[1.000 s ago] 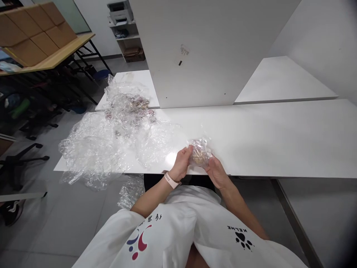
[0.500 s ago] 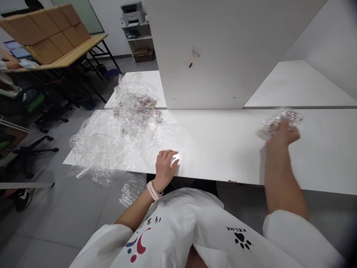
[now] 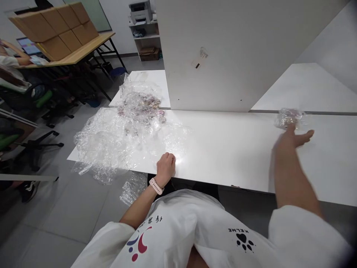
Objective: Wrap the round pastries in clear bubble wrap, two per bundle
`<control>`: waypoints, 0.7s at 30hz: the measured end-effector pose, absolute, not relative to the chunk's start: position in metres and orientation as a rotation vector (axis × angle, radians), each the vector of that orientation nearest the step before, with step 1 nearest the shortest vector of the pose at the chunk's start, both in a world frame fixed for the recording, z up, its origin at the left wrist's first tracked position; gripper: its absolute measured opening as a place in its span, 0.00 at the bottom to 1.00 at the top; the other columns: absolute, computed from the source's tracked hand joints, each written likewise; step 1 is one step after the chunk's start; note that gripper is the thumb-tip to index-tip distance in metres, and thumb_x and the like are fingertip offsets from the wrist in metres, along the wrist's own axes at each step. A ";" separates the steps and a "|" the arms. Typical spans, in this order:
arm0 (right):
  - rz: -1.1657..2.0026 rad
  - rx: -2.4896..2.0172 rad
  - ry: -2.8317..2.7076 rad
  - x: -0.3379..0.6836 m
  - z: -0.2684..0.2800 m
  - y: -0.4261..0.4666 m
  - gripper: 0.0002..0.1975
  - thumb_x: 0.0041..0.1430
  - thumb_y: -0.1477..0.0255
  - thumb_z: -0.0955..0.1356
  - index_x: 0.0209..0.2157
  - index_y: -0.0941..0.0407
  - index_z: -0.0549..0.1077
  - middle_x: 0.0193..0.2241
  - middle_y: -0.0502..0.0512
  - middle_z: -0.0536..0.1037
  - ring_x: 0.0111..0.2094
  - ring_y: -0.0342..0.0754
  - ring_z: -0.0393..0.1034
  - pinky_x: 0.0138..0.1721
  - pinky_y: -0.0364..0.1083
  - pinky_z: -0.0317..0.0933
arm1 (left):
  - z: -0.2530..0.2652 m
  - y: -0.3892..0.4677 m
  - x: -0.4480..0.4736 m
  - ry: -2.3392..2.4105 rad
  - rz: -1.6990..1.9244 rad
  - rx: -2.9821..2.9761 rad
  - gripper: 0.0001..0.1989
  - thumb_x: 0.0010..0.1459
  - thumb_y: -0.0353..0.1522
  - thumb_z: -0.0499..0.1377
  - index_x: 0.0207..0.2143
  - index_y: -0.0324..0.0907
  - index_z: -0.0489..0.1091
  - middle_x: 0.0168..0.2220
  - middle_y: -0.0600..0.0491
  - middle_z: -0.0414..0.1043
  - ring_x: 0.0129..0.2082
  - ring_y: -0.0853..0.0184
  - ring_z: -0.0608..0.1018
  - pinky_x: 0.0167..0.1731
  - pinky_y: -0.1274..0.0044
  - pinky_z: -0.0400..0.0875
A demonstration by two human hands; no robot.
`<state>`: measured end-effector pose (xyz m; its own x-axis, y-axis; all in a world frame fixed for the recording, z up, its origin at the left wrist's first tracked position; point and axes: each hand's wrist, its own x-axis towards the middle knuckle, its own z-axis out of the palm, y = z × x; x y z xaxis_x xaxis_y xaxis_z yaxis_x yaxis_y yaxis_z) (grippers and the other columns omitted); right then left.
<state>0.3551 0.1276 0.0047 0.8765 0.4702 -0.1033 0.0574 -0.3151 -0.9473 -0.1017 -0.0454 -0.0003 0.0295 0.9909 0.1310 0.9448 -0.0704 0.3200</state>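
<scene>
My left hand [image 3: 166, 165] rests at the front edge of the white table [image 3: 217, 145], its fingers curled together with nothing visible in them. Just beyond it spreads a heap of clear plastic bags [image 3: 106, 137], some with small pinkish and brownish items inside. Far to the right, my right hand [image 3: 298, 137] reaches across the tabletop, its thumb stretched well away from the fingers. A clear plastic packet [image 3: 290, 117] with pinkish contents lies at those fingertips, which seem to touch it; the finger ends are partly hidden and blurred.
An upright white panel [image 3: 206, 56] stands along the back of the table. Crumpled clear plastic [image 3: 133, 188] hangs below the front edge at left. Cardboard boxes [image 3: 60, 31] sit on a wooden table at far left, with a person seated beside it. A printer [image 3: 141, 13] stands on a shelf behind.
My right hand has moved slightly right and away from me, and its thumb has spread off the packet. The left hand's fingers have closed. The view has shifted a little.
</scene>
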 end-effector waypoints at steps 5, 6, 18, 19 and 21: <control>0.876 -1.701 -0.544 0.227 -0.009 0.037 0.28 0.61 0.54 0.66 0.58 0.52 0.62 0.46 0.58 0.76 0.42 0.52 0.76 0.37 0.53 0.75 | 0.005 -0.051 -0.046 1.614 0.626 2.140 0.07 0.64 0.25 0.51 0.34 0.42 0.66 0.33 0.52 0.71 0.32 0.66 0.73 0.32 0.75 0.68; 1.065 -1.653 -0.615 0.205 -0.010 0.020 0.32 0.59 0.51 0.67 0.58 0.54 0.64 0.41 0.59 0.78 0.37 0.52 0.77 0.33 0.53 0.75 | 0.008 -0.054 -0.034 1.496 0.656 2.152 0.07 0.64 0.26 0.51 0.34 0.43 0.67 0.34 0.51 0.71 0.32 0.65 0.74 0.32 0.74 0.69; 1.249 -1.615 -1.079 0.261 -0.013 0.000 0.37 0.45 0.62 0.76 0.58 0.55 0.71 0.36 0.56 0.82 0.18 0.37 0.61 0.19 0.40 0.59 | 0.014 -0.021 -0.054 1.598 0.434 2.366 0.34 0.61 0.48 0.59 0.65 0.44 0.60 0.70 0.38 0.51 0.70 0.38 0.50 0.61 0.40 0.47; 1.169 -1.673 -1.066 0.277 -0.014 0.004 0.35 0.45 0.63 0.75 0.57 0.55 0.72 0.35 0.57 0.81 0.18 0.37 0.60 0.18 0.40 0.58 | 0.010 -0.020 -0.061 1.622 0.334 2.388 0.34 0.60 0.48 0.61 0.65 0.45 0.60 0.69 0.37 0.51 0.70 0.37 0.50 0.61 0.39 0.47; 0.945 -1.786 -1.018 0.300 -0.015 0.012 0.32 0.46 0.66 0.74 0.56 0.55 0.73 0.34 0.56 0.81 0.18 0.38 0.61 0.18 0.40 0.58 | 0.007 -0.026 -0.072 1.569 0.246 2.442 0.31 0.61 0.46 0.61 0.64 0.46 0.61 0.68 0.39 0.56 0.68 0.40 0.57 0.60 0.44 0.54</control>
<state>0.2996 0.0120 -0.0153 0.3822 0.9035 -0.1938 0.2603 -0.3065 -0.9156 -0.0724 -0.0260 0.0067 0.4130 0.9106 0.0175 0.8723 -0.4010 0.2797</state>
